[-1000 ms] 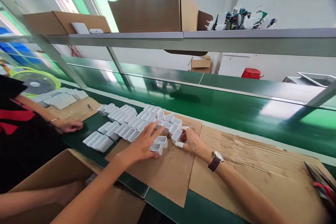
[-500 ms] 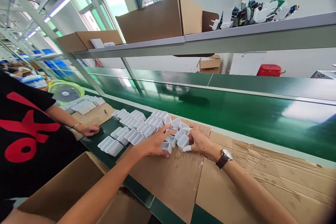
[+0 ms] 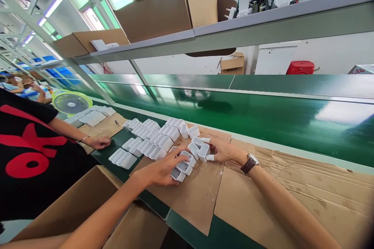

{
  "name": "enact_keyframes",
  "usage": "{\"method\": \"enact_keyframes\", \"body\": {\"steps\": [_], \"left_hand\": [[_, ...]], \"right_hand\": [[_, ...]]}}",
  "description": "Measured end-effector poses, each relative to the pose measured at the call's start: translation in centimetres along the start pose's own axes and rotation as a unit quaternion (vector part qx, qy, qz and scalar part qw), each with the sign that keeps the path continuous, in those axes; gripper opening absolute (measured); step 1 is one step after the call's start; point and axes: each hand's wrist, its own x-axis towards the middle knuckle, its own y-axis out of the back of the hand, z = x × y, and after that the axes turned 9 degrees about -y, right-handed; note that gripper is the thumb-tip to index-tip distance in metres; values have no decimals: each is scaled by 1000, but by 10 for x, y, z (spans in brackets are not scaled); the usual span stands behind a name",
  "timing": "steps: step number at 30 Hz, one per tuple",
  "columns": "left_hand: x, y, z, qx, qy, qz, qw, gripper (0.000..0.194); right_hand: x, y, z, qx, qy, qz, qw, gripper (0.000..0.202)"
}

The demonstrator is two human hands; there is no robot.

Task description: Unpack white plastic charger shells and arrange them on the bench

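Small white open-topped plastic shells (image 3: 187, 165) are being gathered on a brown cardboard sheet (image 3: 195, 198) on the green bench (image 3: 222, 235). The left hand (image 3: 162, 169) lies flat, its grip spread over several; at its two o'clock the right hand (image 3: 223, 151) pinches one shell (image 3: 203, 151) – alignment seems next.

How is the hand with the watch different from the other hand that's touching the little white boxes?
The right hand has a watch at its wrist and white covers on its fingertips; the left hand has neither. The right hand touches white boxes farther away; the left hand lies over a nearer white box. Both rest on the cardboard sheet.
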Motion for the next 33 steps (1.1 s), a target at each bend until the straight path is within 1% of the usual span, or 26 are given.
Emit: {"method": "enact_keyframes", "body": {"steps": [3, 6, 8, 10, 12, 15, 17, 19, 22, 25, 28, 31, 33], "left_hand": [[4, -4, 15, 6, 2, -37, 999, 72], [13, -3, 25, -5, 27, -79, 997, 77], [17, -2, 26, -4, 33, -90, 995, 79], [20, -3, 24, 6, 28, -86, 996, 84], [20, -4, 22, 34, 16, -70, 997, 91], [18, -6, 20, 116, 0, -48, 992, 99], [18, -5, 22, 168, -11, -48, 985, 102], [19, -2, 23, 195, -28, -51, 979, 102], [23, 2, 21, 185, -61, -62, 979, 93], [29, 1, 17, 171, -84, -82, 978, 83], [33, -2, 16, 187, -98, -79, 974, 75], [34, -5, 16, 200, -120, -57, 971, 81], [33, -7, 14, 207, -137, -44, 968, 88]], "right_hand": [[-1, -4, 2, 15, 5, -29, 999, 56], [0, -8, 3, 15, 14, -26, 999, 69], [1, -10, 2, 13, 22, -20, 999, 71], [1, -10, 1, 8, 26, -17, 999, 69], [1, -10, -1, -7, 24, -15, 1000, 67], [0, -10, -3, -30, 17, -6, 999, 65], [0, -11, -4, -38, 11, 1, 999, 65], [-1, -12, -4, -43, 5, 6, 999, 65], [-2, -14, -2, -42, -5, 5, 999, 65], [-1, -16, 3, -33, -14, 5, 999, 69], [1, -20, 10, 11, -6, 5, 1000, 70], [5, -24, 18, 69, -1, 9, 998, 69], [7, -25, 23, 83, -6, 16, 996, 67]]}}
